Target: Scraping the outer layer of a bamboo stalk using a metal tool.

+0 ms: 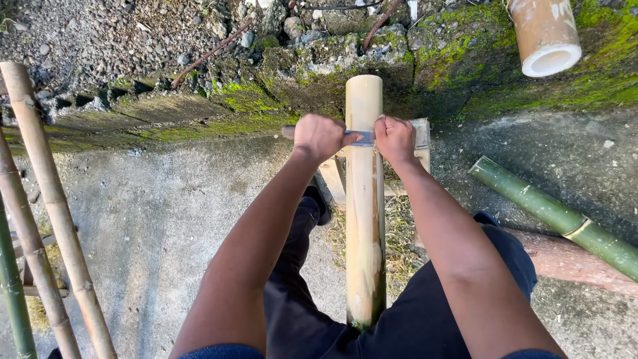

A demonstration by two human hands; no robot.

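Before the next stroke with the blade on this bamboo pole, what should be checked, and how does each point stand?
1. Left hand closed on one end of the blade: ok.
2. Right hand closed on the other end: ok.
3. Blade lies across the pale bamboo pole: ok.
4. Pole rests on the wooden support beneath: ok.
5. Fingers away from the cutting edge: cannot tell.
6. Pole's near end braced: cannot tell.

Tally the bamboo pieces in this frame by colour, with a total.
Tan or dried bamboo: 4, namely the pole under the blade, two thin poles at left, and a cut tube at top right
Green bamboo: 2
Total: 6
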